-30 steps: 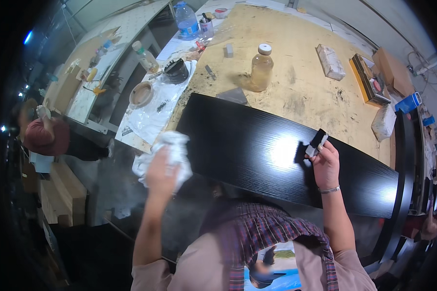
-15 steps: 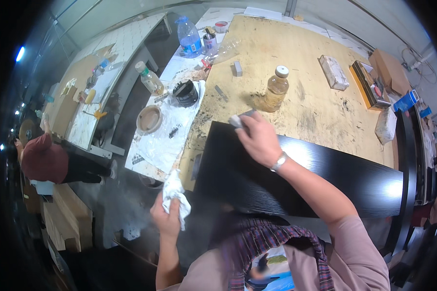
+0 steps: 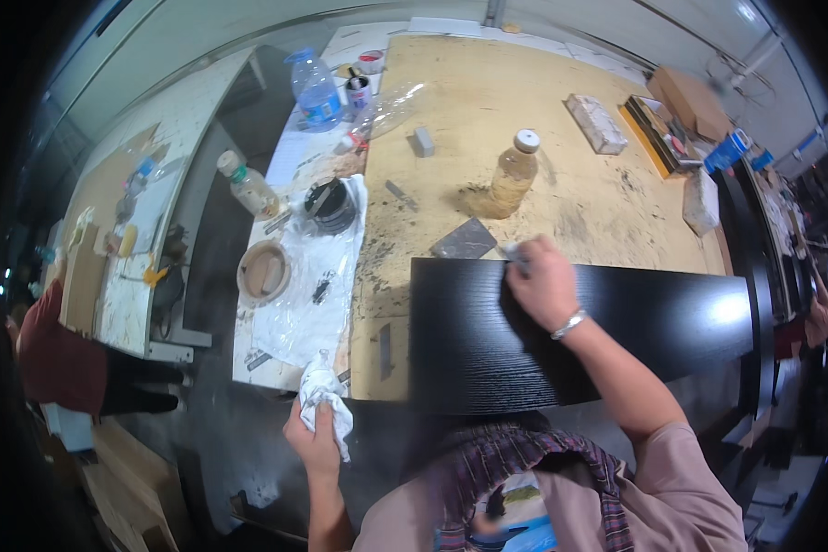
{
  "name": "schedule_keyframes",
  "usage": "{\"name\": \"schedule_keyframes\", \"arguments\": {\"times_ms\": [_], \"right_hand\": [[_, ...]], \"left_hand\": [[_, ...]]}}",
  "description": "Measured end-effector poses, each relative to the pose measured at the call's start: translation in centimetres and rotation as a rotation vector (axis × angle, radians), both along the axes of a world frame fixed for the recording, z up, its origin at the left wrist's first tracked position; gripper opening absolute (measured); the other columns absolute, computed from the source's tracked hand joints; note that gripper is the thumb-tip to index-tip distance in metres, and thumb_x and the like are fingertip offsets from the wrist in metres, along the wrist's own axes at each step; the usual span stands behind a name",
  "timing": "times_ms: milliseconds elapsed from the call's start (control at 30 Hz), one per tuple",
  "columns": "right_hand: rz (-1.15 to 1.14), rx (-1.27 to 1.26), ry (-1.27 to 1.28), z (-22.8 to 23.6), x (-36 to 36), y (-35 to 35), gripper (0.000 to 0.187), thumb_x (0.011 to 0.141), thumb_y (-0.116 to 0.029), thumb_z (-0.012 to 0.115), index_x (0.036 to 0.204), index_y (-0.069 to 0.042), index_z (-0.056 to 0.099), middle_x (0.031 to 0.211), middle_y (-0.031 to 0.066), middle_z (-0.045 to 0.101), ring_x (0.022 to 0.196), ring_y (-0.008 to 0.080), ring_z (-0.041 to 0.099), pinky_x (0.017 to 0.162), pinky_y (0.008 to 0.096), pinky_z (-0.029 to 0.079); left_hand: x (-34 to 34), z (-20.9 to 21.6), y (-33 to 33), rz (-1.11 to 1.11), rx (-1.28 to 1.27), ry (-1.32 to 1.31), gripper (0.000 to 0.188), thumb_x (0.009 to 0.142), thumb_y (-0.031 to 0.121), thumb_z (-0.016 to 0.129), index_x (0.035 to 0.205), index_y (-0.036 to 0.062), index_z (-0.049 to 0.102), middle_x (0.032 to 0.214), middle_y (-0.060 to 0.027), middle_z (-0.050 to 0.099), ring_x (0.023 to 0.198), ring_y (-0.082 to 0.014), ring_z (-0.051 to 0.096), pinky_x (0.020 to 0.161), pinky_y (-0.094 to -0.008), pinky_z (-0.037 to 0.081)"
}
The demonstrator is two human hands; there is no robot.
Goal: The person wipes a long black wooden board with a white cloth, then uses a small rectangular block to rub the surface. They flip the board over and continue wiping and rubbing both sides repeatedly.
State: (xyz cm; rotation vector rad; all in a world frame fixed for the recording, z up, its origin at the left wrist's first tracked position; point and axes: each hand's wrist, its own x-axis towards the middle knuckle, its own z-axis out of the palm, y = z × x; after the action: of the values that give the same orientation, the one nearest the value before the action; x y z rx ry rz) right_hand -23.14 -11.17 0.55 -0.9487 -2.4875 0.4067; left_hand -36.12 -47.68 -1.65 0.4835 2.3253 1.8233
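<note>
My left hand [image 3: 316, 443] is closed around a crumpled white cloth [image 3: 324, 405], off the front edge of the bench. My right hand [image 3: 545, 287] is at the far edge of a black wood-grained board [image 3: 469, 345], with its fingers closed on a small pale wad [image 3: 517, 255]. What the wad is made of does not show clearly. A dark grey flat sheet [image 3: 466, 239] lies just beyond the board's far left corner. Behind it stands a bottle of yellowish liquid [image 3: 513, 179] with a white cap.
On the left of the workbench [image 3: 488, 83] are an open black tin [image 3: 329, 210], a round tan bowl [image 3: 264, 273] and a clear bottle [image 3: 248, 189]. A large blue jug [image 3: 315, 92] stands farther back. Wrapped block [image 3: 598, 124] at right. Another person [image 3: 60, 350] is at far left.
My right hand has moved right along the board's far edge with the pale wad, leaving the grey sheet uncovered. My left hand still holds the cloth. The whole view has shifted.
</note>
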Motion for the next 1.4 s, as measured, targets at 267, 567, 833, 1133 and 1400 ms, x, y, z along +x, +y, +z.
{"name": "schedule_keyframes", "arguments": {"times_ms": [267,567,833,1133,1400], "right_hand": [[0.104,-0.091,0.145,0.4,-4.7,-5.3,0.021,0.081,-0.016,0.074,0.09,-0.001,0.061,0.092,0.0185,0.062,0.085,0.0367,0.064,0.075,0.0457,0.055],[-0.43,0.037,-0.085,-0.6,12.7,8.3,0.017,0.086,-0.018,0.067,0.084,-0.001,0.067,0.091,0.0201,0.067,0.082,0.039,0.067,0.074,0.0482,0.055],[-0.287,0.025,0.089,-0.1,13.8,8.1,0.018,0.084,-0.018,0.066,0.086,0.0,0.067,0.092,0.0194,0.068,0.083,0.0396,0.067,0.076,0.0468,0.056],[-0.499,0.012,-0.073,-0.9,30.6,19.1,0.017,0.087,-0.02,0.063,0.086,-0.005,0.07,0.096,0.012,0.067,0.091,0.0324,0.067,0.081,0.0426,0.055],[-0.712,0.134,-0.056,-0.7,46.1,32.2,0.016,0.087,-0.019,0.064,0.083,-0.004,0.069,0.087,0.0184,0.069,0.082,0.037,0.069,0.075,0.0467,0.056]], "left_hand": [[-1.8,0.5,3.4,-0.114,0.126,-0.087,0.031,0.097,0.011,0.06,0.118,-0.0107,0.063,0.101,-0.0097,0.07,0.089,-0.013,0.063,0.08,-0.029,0.05],[-3.3,1.4,2.7,-0.014,0.048,-0.086,0.032,0.099,0.009,0.058,0.123,-0.0113,0.059,0.103,-0.0105,0.067,0.087,-0.0153,0.062,0.078,-0.03,0.051],[-3.2,6.1,7.4,-0.228,0.167,0.024,0.039,0.106,0.022,0.053,0.125,-0.0124,0.056,0.117,-0.0161,0.063,0.101,-0.0201,0.061,0.091,-0.0346,0.048],[4.7,4.9,12.7,-0.265,-0.135,0.263,0.047,0.101,0.024,0.06,0.132,-0.0106,0.055,0.122,-0.016,0.062,0.11,-0.022,0.058,0.1,-0.0375,0.044],[24.1,8.3,35.6,-0.659,-0.026,0.063,0.034,0.089,0.002,0.061,0.122,-0.0069,0.065,0.1,-0.0057,0.069,0.084,-0.0112,0.062,0.078,-0.0272,0.051]]}}
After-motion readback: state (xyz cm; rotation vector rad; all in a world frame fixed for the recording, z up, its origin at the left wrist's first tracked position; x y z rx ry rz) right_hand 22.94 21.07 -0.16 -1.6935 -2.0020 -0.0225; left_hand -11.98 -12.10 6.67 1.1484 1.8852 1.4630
